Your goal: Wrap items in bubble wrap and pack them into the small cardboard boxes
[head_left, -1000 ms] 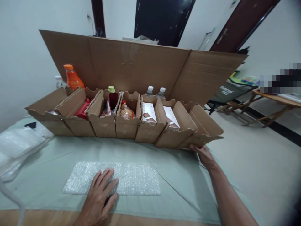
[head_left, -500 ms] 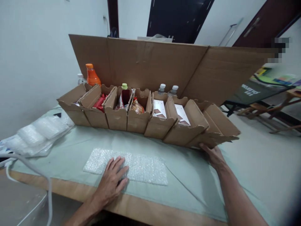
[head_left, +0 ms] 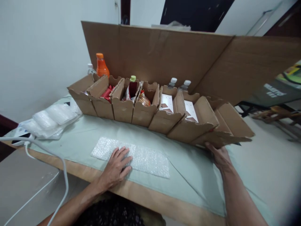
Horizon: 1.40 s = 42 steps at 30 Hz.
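A: We're looking at the left grip (head_left: 119, 164), and it's spread wide: fingers apart, palm down on a sheet of bubble wrap (head_left: 150, 159), pressing it from above with nothing clasped.

B: And there's that sheet, flat on the pale green cloth (head_left: 188, 185) over the worktop (head_left: 155, 201), lying crosswise between the front edge and the row of cardboard bins (head_left: 144, 113)!

A: Over to the right grip (head_left: 219, 156): it's at the bottom of the row's right-hand end, touching the cardboard from below.

B: Most of those fingers are hidden under there, so I honestly can't tell whether they're closed on the edge or just propping it.

A: What a line-up in the bins! Red packets (head_left: 107, 92) second from the left, bagged food (head_left: 144, 99) fourth, then a white box (head_left: 167, 103) in the fifth and another in the sixth.

B: Behind them stands an orange bottle (head_left: 102, 66), with a tall cardboard panel (head_left: 178, 55) at its back. More bubble wrap (head_left: 55, 117) is piled at the worktop's left, and a white cable (head_left: 65, 175) loops down just beside it.
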Each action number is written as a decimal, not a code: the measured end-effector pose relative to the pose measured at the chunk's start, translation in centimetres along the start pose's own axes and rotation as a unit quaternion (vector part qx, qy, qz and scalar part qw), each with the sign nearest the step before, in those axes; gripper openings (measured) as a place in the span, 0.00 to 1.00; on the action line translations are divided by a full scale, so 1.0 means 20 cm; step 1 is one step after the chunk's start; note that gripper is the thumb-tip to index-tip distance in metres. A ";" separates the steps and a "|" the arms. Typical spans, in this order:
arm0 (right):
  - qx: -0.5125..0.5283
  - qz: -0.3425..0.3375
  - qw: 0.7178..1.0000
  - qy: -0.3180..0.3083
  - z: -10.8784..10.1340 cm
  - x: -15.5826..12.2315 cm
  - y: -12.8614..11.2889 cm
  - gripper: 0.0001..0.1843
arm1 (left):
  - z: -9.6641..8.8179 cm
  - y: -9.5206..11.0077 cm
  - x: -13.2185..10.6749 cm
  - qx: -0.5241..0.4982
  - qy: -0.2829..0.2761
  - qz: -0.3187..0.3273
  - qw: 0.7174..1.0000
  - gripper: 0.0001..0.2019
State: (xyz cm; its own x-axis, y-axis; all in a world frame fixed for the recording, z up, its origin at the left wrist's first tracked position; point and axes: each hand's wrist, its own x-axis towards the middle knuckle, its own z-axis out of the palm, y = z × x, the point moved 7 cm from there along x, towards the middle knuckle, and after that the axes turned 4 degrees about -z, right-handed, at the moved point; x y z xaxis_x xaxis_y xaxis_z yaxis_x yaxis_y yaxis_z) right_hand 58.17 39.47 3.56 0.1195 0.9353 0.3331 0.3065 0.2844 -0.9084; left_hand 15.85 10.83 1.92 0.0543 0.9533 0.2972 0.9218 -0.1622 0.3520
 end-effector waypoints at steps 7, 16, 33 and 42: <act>-0.035 0.061 0.994 0.084 -0.12 -0.19 0.00 0.36 | -0.10 -0.05 -0.03 -0.022 0.035 0.001 0.999 0.16; -0.152 -0.170 0.952 -0.204 0.63 -1.06 -0.71 0.13 | -0.27 -0.12 -0.05 -0.021 0.071 -0.005 0.997 0.14; -0.379 -0.123 0.909 -0.125 0.31 -1.05 -0.45 0.20 | -0.15 -0.19 -0.08 -0.090 0.036 0.032 0.995 0.15; -0.380 -0.155 0.886 -0.214 0.63 -0.93 -0.45 0.23 | -0.33 -0.65 -0.14 0.071 0.063 -0.187 0.978 0.23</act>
State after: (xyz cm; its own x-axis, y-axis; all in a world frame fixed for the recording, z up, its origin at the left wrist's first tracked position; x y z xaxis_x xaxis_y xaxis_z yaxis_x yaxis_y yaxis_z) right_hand 41.20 22.08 2.37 -0.4011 0.8774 0.2632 0.8294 0.4698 -0.3023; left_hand 1.17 8.69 2.34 -0.3364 0.8987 0.2815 0.9126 0.2374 0.3328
